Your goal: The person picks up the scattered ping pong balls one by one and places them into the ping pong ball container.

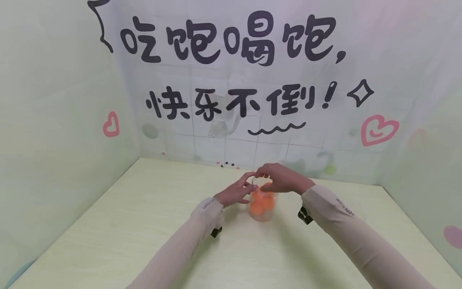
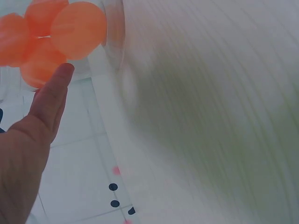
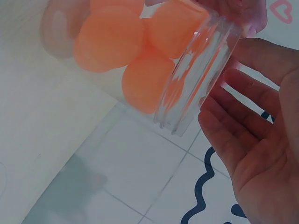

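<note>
A clear jar (image 1: 263, 218) with a threaded neck stands on the table, holding several orange balls (image 1: 257, 208). My left hand (image 1: 234, 193) grips the jar's left side near the neck; in the left wrist view a straight finger (image 2: 52, 100) lies along the wall beside the balls. From above, my right hand (image 1: 283, 178) spans the mouth and grips the edge of a clear lid (image 1: 253, 181) there. The right wrist view shows its thumb and curled fingers (image 3: 224, 135) around that end, with left fingertips (image 3: 254, 18) close by.
The pale table (image 1: 144, 233) extends around the jar. A printed curtain (image 1: 231, 72) with dark writing hangs right behind the table's back edge, and similar sheets (image 1: 65, 120) close off both sides.
</note>
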### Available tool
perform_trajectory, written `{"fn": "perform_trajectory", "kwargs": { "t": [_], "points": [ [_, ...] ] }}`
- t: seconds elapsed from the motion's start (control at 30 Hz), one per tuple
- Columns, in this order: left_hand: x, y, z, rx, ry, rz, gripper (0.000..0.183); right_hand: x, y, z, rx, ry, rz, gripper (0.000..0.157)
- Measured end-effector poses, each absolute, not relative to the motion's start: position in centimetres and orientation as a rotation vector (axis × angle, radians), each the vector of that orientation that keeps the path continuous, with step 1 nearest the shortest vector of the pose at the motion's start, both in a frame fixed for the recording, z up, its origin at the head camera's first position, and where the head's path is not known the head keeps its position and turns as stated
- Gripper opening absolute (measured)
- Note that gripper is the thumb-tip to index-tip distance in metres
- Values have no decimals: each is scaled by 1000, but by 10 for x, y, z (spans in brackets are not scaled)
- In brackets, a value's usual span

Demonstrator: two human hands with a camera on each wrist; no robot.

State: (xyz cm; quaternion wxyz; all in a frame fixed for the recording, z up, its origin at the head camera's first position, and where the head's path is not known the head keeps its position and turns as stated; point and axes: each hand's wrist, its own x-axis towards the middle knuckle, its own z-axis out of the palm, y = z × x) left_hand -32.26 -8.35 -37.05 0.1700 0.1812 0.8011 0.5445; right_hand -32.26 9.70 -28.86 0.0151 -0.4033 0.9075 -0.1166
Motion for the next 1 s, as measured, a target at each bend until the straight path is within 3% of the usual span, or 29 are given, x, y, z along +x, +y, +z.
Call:
{"fn": "perform_trajectory", "kwargs": {
  "t": [1.0],
  "points": [
    [-329, -85, -366, 530, 2274, 1575, 49, -326, 127, -274, -1171, 3015, -400, 31]
  ]
}}
